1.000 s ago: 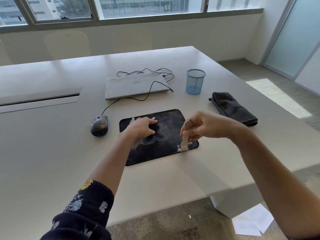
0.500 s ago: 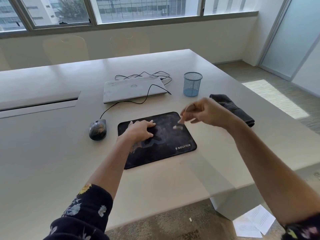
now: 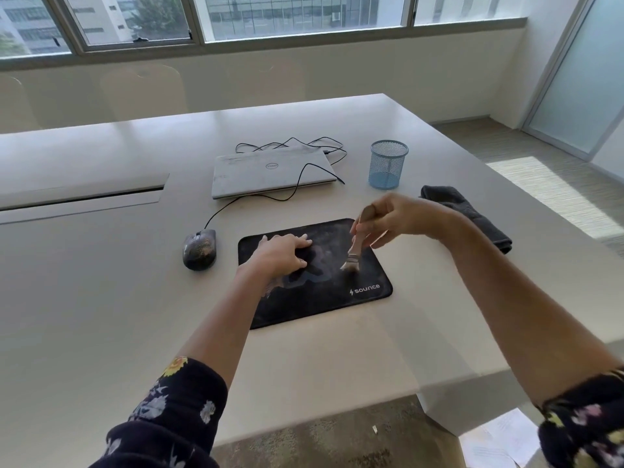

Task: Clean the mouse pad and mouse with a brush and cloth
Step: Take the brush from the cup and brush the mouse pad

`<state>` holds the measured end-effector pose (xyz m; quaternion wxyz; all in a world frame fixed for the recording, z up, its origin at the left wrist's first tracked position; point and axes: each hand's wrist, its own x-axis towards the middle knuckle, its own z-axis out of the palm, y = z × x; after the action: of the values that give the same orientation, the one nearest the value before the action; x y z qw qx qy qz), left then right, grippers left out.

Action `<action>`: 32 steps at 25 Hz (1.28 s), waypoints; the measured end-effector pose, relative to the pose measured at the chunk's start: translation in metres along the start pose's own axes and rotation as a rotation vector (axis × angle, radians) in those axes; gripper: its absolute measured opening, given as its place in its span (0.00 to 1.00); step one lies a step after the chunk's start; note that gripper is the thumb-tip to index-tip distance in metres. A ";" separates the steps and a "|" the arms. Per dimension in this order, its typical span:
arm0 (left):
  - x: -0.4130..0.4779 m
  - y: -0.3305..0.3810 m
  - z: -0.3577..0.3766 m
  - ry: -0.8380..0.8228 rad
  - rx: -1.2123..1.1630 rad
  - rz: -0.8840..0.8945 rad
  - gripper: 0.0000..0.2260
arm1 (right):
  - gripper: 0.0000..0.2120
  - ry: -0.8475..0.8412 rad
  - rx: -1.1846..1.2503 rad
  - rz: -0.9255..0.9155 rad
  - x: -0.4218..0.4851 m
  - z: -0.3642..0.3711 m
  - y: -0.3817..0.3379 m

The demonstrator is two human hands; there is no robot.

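A wide, pale beige counter (image 3: 101, 298) is carrying everything. A closed silver laptop (image 3: 270, 173) is lying toward its far edge, with a thin black cable (image 3: 297, 187) looping behind and across it. A black rectangular mouse pad (image 3: 324, 298), dusted with pale smudges and printed with a white logo, is lying closer to the near edge, right of the middle. A folded dark grey cloth (image 3: 472, 211) is resting along the right edge, apart from the pad. The left hand (image 3: 282, 255) is pressing down on the pad's left half, its fingers (image 3: 302, 243) lying flat and spread, holding nothing. The right hand (image 3: 401, 219) is hovering over the pad's far right corner, its fingers curling round the handle of a small wooden brush (image 3: 354, 249). A blue mesh cup (image 3: 388, 165) is standing upright just right of the laptop. A dark speckled computer mouse (image 3: 199, 253) is sitting just left of the pad, not touching it. The brush is pointing down, its pale bristles touching the pad's right half.
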<state>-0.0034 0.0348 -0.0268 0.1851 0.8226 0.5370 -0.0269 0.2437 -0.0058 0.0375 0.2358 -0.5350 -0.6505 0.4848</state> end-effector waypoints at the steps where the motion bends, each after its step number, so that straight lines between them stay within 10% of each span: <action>1: 0.000 0.000 0.000 -0.001 0.000 0.000 0.26 | 0.08 0.018 0.029 -0.024 0.000 -0.004 -0.004; 6: -0.001 -0.001 -0.001 0.010 -0.012 -0.007 0.26 | 0.07 0.392 -0.131 -0.131 0.031 0.021 -0.005; 16: 0.002 -0.004 0.001 0.016 -0.020 0.003 0.26 | 0.04 -0.158 -0.175 0.075 -0.034 0.034 -0.013; 21: 0.000 -0.001 0.001 0.011 -0.003 0.006 0.26 | 0.06 0.231 -0.234 -0.032 -0.039 0.029 -0.019; 27: -0.001 -0.001 0.000 0.007 0.004 0.019 0.25 | 0.05 0.024 -0.260 0.072 -0.053 0.032 -0.011; 32: -0.008 -0.011 -0.002 0.044 -0.193 0.102 0.27 | 0.07 0.183 -0.104 -0.088 -0.045 0.043 -0.027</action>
<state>-0.0167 0.0324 -0.0259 0.2528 0.8276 0.4984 0.0525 0.2094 -0.0625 0.0527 0.2869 -0.5595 -0.6734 0.3888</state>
